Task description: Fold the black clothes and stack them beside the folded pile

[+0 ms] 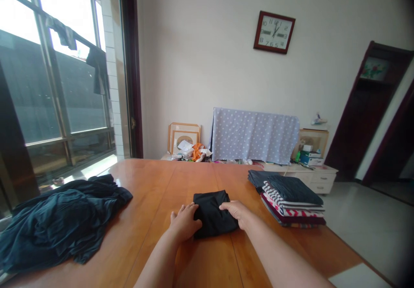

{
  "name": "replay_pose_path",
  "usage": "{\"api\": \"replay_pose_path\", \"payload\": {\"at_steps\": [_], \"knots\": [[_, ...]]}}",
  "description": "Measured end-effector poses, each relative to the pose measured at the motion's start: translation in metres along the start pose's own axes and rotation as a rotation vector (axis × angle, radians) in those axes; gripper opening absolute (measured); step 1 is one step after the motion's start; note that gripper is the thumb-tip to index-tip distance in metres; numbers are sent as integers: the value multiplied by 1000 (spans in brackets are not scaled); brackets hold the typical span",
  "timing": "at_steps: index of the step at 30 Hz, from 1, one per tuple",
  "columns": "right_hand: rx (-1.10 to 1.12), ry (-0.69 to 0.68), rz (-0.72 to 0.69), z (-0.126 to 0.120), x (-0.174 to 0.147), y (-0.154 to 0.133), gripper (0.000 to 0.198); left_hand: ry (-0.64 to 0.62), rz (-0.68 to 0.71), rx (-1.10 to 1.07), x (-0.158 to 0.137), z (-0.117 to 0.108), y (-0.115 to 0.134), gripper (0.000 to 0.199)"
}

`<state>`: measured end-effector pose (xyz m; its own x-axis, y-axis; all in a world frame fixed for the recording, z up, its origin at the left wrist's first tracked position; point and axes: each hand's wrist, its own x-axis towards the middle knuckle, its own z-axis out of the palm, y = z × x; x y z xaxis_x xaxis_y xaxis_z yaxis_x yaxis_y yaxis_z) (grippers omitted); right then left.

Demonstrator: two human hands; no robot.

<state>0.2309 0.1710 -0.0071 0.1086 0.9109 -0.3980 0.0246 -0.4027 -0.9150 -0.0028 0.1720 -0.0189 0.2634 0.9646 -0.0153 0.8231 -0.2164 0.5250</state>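
Observation:
A black garment [211, 214], folded into a compact square, lies on the wooden table in front of me. My left hand [186, 223] rests at its left edge with the fingers apart, the index finger and thumb touching the cloth. On the opposite side, my right hand [236, 212] grips the right edge, thumb on top and the other fingers mostly hidden beneath or behind the fabric. The cloth's top is slightly creased near the right thumb.
A loose heap of dark clothes [61, 223] covers the table's left side. At the right edge stands a stack of folded clothes [293, 201]. Behind the wooden table [161, 184] are a low white cabinet [323, 178] and a dotted cloth cover [255, 135].

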Motion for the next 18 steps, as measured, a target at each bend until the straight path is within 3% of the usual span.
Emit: {"api": "replay_pose_path", "payload": {"at_steps": [6, 10, 12, 14, 18], "knots": [[92, -2, -178, 11, -21, -17, 25, 61, -55, -140, -1, -6, 4, 62], [171, -33, -235, 14, -31, -34, 29, 140, -125, -353, 3, -12, 11, 49], [202, -49, -262, 13, -38, -43, 30, 162, -141, -457, 0, -15, 18, 51], [243, -83, -277, 10, -47, -51, 32, 76, -164, -685, -6, -17, 28, 66], [329, -164, -298, -2, -68, -67, 34, -342, -271, -1285, -23, -19, 52, 79]]}}
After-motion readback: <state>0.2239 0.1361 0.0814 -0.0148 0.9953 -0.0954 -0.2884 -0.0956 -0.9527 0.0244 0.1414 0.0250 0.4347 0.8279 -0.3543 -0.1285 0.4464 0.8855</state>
